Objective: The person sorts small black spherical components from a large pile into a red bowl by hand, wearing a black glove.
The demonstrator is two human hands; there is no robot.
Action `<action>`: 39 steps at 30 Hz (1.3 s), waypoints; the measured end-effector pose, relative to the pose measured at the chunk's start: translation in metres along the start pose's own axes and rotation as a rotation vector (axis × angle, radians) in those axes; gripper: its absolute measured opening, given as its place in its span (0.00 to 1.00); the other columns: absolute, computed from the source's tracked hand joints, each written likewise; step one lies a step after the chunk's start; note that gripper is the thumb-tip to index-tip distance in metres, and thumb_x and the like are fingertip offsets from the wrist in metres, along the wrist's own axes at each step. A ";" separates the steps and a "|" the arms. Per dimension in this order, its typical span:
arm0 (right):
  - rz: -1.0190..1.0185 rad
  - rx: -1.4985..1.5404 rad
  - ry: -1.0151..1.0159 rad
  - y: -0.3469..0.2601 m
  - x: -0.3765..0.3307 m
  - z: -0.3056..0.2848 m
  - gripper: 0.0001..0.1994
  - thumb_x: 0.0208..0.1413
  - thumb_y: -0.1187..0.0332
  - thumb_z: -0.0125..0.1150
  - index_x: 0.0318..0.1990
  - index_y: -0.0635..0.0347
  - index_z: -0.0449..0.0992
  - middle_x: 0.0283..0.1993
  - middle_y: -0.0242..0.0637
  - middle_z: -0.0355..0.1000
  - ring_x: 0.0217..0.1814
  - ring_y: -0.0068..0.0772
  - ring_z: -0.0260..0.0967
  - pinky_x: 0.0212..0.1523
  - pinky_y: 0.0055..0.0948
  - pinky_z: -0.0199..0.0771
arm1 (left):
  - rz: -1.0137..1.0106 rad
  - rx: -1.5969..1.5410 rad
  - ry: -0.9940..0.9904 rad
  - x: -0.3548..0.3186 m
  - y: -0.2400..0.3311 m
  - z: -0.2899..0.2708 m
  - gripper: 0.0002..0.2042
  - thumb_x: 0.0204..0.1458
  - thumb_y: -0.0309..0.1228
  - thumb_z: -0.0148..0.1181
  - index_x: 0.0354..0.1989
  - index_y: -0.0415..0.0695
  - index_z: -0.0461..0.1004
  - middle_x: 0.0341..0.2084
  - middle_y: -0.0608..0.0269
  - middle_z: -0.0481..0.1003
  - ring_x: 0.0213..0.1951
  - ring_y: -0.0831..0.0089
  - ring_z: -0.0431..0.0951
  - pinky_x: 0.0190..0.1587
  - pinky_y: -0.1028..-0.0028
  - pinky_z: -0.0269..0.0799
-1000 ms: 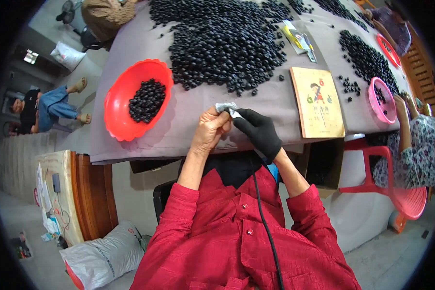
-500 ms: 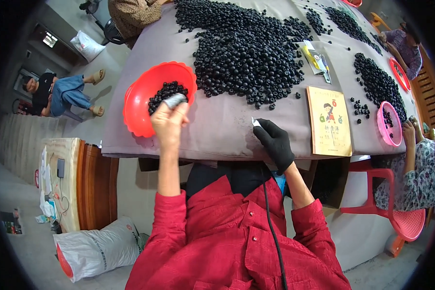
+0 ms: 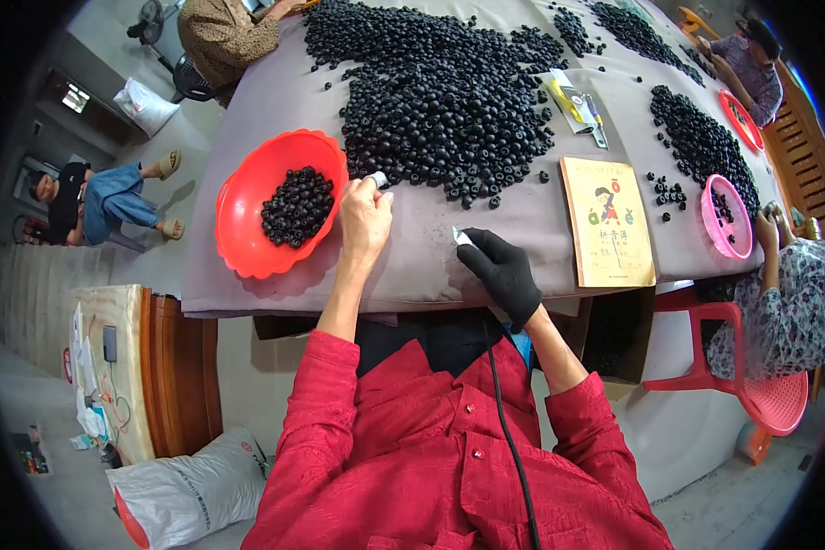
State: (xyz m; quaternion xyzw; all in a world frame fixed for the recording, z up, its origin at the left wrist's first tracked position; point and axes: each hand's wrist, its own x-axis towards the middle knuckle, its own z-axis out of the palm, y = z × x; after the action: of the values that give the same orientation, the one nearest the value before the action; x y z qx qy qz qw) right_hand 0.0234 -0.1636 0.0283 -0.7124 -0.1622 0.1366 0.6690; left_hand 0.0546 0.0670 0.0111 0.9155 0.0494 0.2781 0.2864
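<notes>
One small white pointed tool (image 3: pixel 464 238), clamped in fingers of black-gloved right hand (image 3: pixel 502 270), tip aimed away from torso, probably for safety. Bare left hand (image 3: pixel 367 220) between red scalloped bowl (image 3: pixel 236 209) and heap of black bead-like pieces (image 3: pixel 442 133), both apparently set close for short reach. Silvery wrap (image 3: pixel 379 180) at fingertip, likely protective. Cannot tell whether left fingers pinch anything. More loose pieces (image 3: pixel 298 206) inside bowl.

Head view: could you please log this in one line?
left hand: beside bead pile; right hand: gloved, holding pale object; red bowl: beads inside
</notes>
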 end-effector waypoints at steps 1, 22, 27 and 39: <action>-0.004 0.004 0.004 0.001 0.001 -0.001 0.16 0.53 0.63 0.54 0.45 0.67 0.70 0.38 0.37 0.73 0.40 0.20 0.65 0.43 0.23 0.66 | -0.019 -0.013 0.005 0.004 -0.001 0.005 0.12 0.39 0.23 0.62 0.35 0.36 0.72 0.22 0.55 0.69 0.26 0.63 0.71 0.29 0.67 0.67; 0.007 -0.059 -0.018 0.002 0.002 -0.004 0.16 0.54 0.66 0.55 0.47 0.68 0.70 0.38 0.34 0.72 0.40 0.18 0.63 0.43 0.22 0.65 | -0.035 0.180 -0.141 0.018 0.000 0.014 0.10 0.41 0.26 0.60 0.29 0.36 0.66 0.24 0.44 0.72 0.30 0.48 0.73 0.34 0.57 0.67; 0.009 -0.069 -0.008 0.005 0.002 -0.005 0.17 0.53 0.64 0.56 0.47 0.65 0.70 0.39 0.37 0.73 0.39 0.21 0.66 0.42 0.24 0.67 | -0.013 0.207 -0.044 0.013 0.000 0.018 0.07 0.41 0.24 0.56 0.28 0.37 0.66 0.23 0.44 0.72 0.29 0.48 0.73 0.32 0.56 0.67; -0.013 -0.059 -0.019 0.003 0.001 -0.004 0.19 0.52 0.61 0.57 0.47 0.63 0.71 0.40 0.42 0.74 0.41 0.24 0.69 0.43 0.26 0.68 | 0.032 0.234 -0.086 0.008 -0.010 0.011 0.09 0.43 0.26 0.56 0.30 0.36 0.67 0.25 0.45 0.72 0.29 0.50 0.73 0.32 0.57 0.69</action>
State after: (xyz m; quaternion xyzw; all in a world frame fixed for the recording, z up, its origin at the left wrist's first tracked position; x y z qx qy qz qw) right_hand 0.0264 -0.1665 0.0257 -0.7293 -0.1772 0.1340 0.6472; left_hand 0.0680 0.0719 0.0022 0.9544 0.0547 0.2357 0.1748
